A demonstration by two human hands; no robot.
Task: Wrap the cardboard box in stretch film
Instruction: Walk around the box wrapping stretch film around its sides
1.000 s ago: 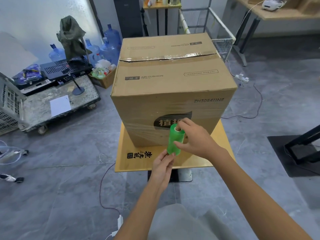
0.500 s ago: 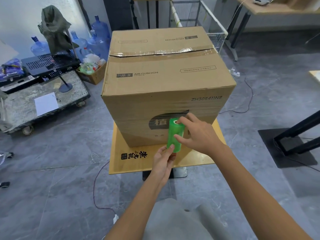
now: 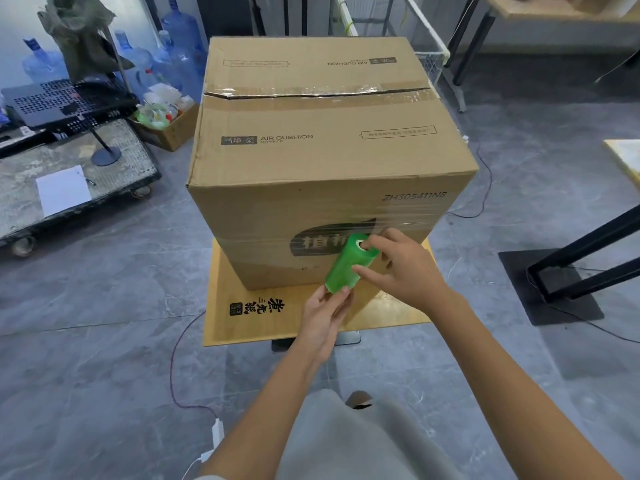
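The box (image 3: pixel 329 161) sits on a small yellow tabletop (image 3: pixel 249 317) in front of me, its top flaps taped shut along the middle seam. A band of clear film (image 3: pixel 415 220) lies stretched across the lower part of its near face, over the dark printed logo. I hold the green roll (image 3: pixel 348 268) just in front of that face, tilted so its upper end leans to the right. My left hand (image 3: pixel 325 317) grips the roll's lower end from below, fingers curled round it. My right hand (image 3: pixel 401 268) holds the upper end, with the forefinger at the open core and the thumb against the roll's side. To the left, on the grey floor, stands a low cart (image 3: pixel 104 202) with a white sheet (image 3: pixel 62 190) on it. Behind the cart are blue water bottles (image 3: pixel 180 60).
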